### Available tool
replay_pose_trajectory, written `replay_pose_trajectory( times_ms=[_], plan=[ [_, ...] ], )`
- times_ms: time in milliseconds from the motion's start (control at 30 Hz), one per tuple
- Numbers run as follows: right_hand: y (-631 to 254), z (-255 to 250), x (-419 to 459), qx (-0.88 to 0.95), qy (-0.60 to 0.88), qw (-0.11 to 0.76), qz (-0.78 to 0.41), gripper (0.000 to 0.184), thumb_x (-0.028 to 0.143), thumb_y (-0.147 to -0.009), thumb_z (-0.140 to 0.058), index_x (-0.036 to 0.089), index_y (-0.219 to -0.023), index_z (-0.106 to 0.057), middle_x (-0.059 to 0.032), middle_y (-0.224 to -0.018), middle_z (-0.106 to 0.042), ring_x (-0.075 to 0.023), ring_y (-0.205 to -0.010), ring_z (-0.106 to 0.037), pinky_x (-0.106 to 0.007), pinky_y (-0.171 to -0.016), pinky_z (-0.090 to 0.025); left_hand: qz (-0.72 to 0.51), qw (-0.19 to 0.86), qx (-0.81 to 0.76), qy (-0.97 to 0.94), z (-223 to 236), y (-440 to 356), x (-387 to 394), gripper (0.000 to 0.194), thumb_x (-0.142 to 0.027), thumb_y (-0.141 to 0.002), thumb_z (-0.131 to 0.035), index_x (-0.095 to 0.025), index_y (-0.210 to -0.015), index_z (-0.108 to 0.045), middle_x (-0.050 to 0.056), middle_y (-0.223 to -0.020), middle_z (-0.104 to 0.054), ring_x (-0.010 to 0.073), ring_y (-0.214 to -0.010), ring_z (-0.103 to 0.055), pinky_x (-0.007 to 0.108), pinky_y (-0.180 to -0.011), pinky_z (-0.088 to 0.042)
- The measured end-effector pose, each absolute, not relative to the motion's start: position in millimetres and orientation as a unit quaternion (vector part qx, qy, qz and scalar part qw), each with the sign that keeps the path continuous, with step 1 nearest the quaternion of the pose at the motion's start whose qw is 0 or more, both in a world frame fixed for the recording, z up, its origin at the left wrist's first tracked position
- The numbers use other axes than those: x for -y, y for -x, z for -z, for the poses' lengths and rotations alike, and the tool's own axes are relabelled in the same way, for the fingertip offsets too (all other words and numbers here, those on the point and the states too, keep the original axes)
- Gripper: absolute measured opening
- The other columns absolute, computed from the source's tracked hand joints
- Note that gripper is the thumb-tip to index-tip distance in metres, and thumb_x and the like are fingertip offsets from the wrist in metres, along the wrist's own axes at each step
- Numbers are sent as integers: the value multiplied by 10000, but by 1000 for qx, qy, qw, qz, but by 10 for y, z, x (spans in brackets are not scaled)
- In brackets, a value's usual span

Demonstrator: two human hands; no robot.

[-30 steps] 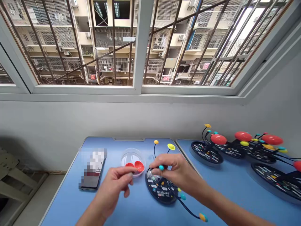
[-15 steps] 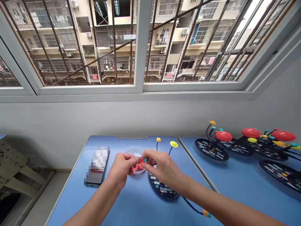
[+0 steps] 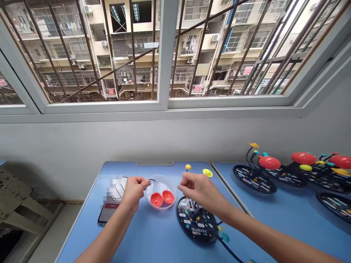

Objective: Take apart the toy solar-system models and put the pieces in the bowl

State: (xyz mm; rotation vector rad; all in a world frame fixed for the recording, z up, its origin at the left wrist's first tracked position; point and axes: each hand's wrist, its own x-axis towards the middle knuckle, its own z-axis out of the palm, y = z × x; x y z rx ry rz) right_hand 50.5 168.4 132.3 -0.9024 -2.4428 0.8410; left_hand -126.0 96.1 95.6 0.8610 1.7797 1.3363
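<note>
My left hand (image 3: 136, 190) is closed in a pinch on a thin black rod (image 3: 152, 180), which sticks out to the right past the fingertips. Below the rod sits a clear round dish (image 3: 161, 178) holding two red half-shells (image 3: 156, 199). My right hand (image 3: 196, 185) is closed with fingertips pressed together; whatever is between them is hidden. Under that hand lies a round black base (image 3: 196, 226) of a solar system model, printed with white labels. Black arms come off it, tipped with an orange ball (image 3: 188, 167), a yellow disc (image 3: 207, 172) and a teal piece (image 3: 225, 237).
A phone (image 3: 105, 213), partly pixelated, lies left of my left arm on the blue table (image 3: 153, 241). Several similar models with red balls (image 3: 269, 163) and black bases (image 3: 255, 179) stand on the adjoining table at right. Behind are a wall and a barred window.
My hands have parted, the left going left and the right going right. Both red half-shells now show uncovered in the dish. A teal bit at my right fingertips is no longer visible.
</note>
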Motion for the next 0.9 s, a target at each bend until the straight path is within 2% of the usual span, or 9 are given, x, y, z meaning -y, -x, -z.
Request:
replay_pose_trajectory(
  times_ms=[100,233,333,433,533,733,900],
  plan=[
    [-426,-1323,-1840,894,312,145,-288,127,163,-720,-575,194,-617,-508,44,-532,-535,-109,-514,-490,-202,-481,-339,-447,336,-723,-406,-879,1273,-1049,187,-293,-615,-563,-146,-500,-567,-38,-461,-435,84,-460,-356,230,-486,-267],
    [-172,-1176,-2046,924,306,72,-218,119,104,-673,-658,178,-613,-587,19,-599,-577,-133,-610,-523,-234,-549,-339,-326,252,-772,-484,-776,1250,-1218,191,-129,-644,-530,-152,-458,-566,-4,-451,-482,127,-516,-447,252,-533,-272],
    [-23,-1053,-2146,943,284,14,-172,44,151,-745,-635,157,-714,-604,16,-677,-591,-135,-659,-542,-264,-608,-397,-242,204,-791,-524,-727,1254,-1277,186,-92,-668,-504,-162,-543,-622,50,-544,-593,166,-574,-527,259,-541,-284],
    [54,-984,-2175,957,251,-39,-140,113,245,-837,-572,146,-787,-594,15,-744,-596,-129,-692,-562,-298,-658,-454,-173,176,-793,-557,-707,1256,-1280,206,-51,-652,-490,-164,-539,-620,90,-589,-632,200,-611,-576,265,-539,-294],
    [81,-948,-2165,964,224,-78,-119,138,270,-856,-558,145,-813,-599,6,-781,-610,-130,-711,-579,-313,-680,-479,-126,158,-787,-583,-714,1252,-1270,220,-14,-613,-489,-170,-502,-599,97,-587,-633,218,-631,-596,268,-538,-299],
    [78,-876,-2167,968,202,-94,-119,142,278,-866,-548,161,-810,-607,-1,-821,-625,-133,-736,-592,-299,-680,-491,-87,148,-769,-616,-767,1254,-1256,225,-8,-559,-535,-198,-441,-557,48,-535,-593,214,-644,-595,255,-553,-322],
    [54,-998,-2216,964,200,-72,-161,102,221,-820,-598,142,-756,-609,11,-735,-622,-123,-670,-583,-289,-645,-476,-87,150,-757,-629,-825,1322,-1261,250,15,-549,-560,-187,-408,-522,32,-530,-570,198,-605,-574,251,-546,-320]
  ],
)
